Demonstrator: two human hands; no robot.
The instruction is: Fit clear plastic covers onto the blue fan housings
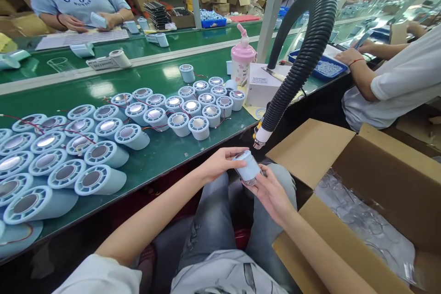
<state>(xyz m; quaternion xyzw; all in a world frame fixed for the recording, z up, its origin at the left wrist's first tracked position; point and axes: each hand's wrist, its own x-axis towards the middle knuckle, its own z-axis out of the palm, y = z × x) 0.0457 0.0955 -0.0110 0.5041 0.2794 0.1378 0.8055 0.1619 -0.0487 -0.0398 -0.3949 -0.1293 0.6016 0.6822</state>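
Observation:
Over my lap, both hands hold one light blue cylindrical housing (248, 168) tilted toward the bench. My left hand (225, 161) has its thumb and fingers closed on the upper end. Around the lower end, where something clear shows, wrap the fingers of my right hand (272, 193). Just above the housing hangs the metal tip of a nozzle (260, 139), on a black corrugated hose (303, 55). Several similar blue cylinders (103, 181) with round silvery centres and thin red wires stand in rows on the green bench (179, 158).
An open cardboard box (324, 220) with clear plastic pieces (365, 225) sits at my right. A pink-lidded cup (243, 62) and a white box (263, 85) stand by the hose. Co-workers sit across the bench and at the right, near a blue tray (325, 68).

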